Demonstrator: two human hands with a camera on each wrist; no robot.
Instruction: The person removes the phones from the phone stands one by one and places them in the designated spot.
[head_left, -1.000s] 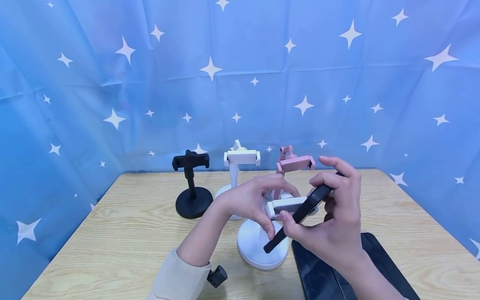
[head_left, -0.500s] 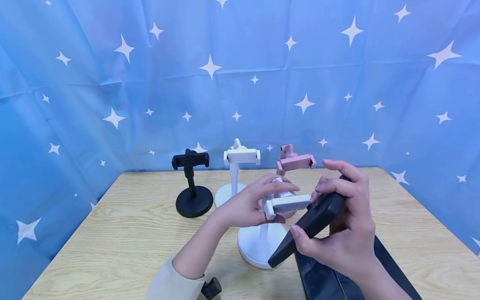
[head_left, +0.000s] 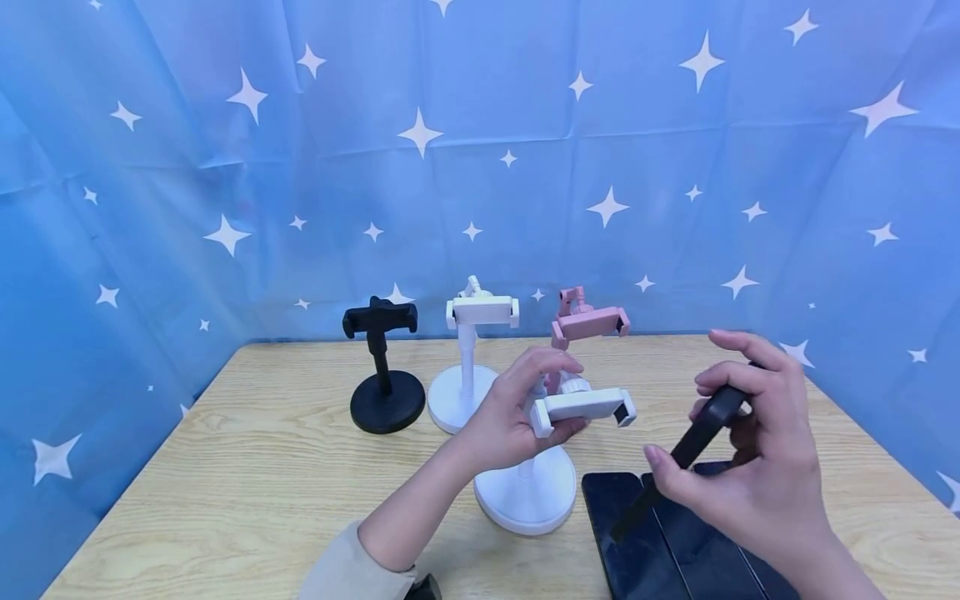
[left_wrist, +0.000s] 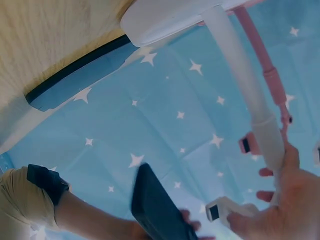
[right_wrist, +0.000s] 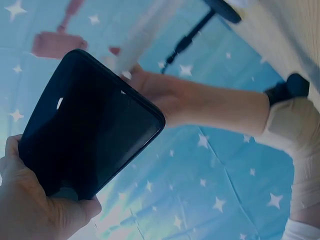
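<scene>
In the head view my left hand [head_left: 504, 421] grips the head of the nearest white phone stand [head_left: 583, 406], behind its clamp, and its round base [head_left: 525, 496] rests on the table. The left wrist view shows the fingers and thumb around the top of the white pole [left_wrist: 240, 75]. The clamp holds nothing. Off to the right, my right hand [head_left: 772, 458] holds a black smartphone [head_left: 693, 442] by its edges, tilted and apart from the stand. Its dark screen [right_wrist: 90, 125] fills much of the right wrist view.
Behind stand a black phone stand [head_left: 386, 400], another white phone stand [head_left: 482, 311] and a pink phone stand [head_left: 592, 325], partly covered by my left hand. Under my right hand, black phones [head_left: 622, 500] lie side by side on the wooden table [head_left: 225, 483]. A starry blue curtain [head_left: 525, 200] hangs behind.
My right hand has drawn away to the right with the smartphone, from beside the clamp to above the phones on the table. The left hand has closed around the stand's head.
</scene>
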